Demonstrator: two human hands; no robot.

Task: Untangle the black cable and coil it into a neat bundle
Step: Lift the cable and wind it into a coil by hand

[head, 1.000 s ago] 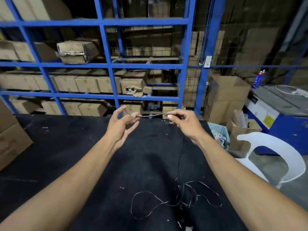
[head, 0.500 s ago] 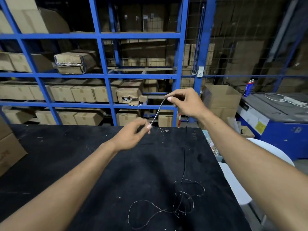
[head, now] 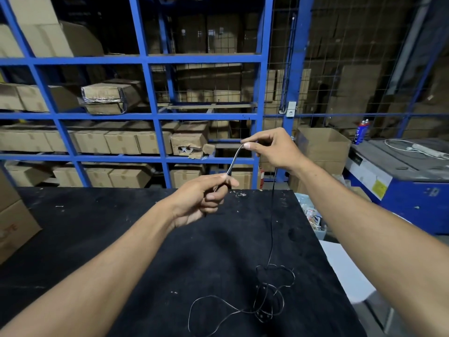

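We pinch the black cable [head: 233,159] in both hands. The left hand [head: 199,199] clamps one stretch between thumb and forefinger, its grip closed on the cable above the far part of the surface [head: 97,239]. The right hand [head: 272,149] holds the cable higher and to the right, thumb and fingertips clenched on it. A short run of cable rises between the two grips. From the right hand the cable drops straight down to a loose tangle [head: 269,295] lying on the black surface near its right edge, with one wide loop spread out to the left. Beyond the surface stands a blue rack [head: 150,88] stacked with cardboard boxes [head: 121,142]. A box [head: 14,229] at the left edge carries red lettering, too cropped to read. A yellow label [head: 379,188] on the blue cabinet [head: 413,190] at right is illegible.
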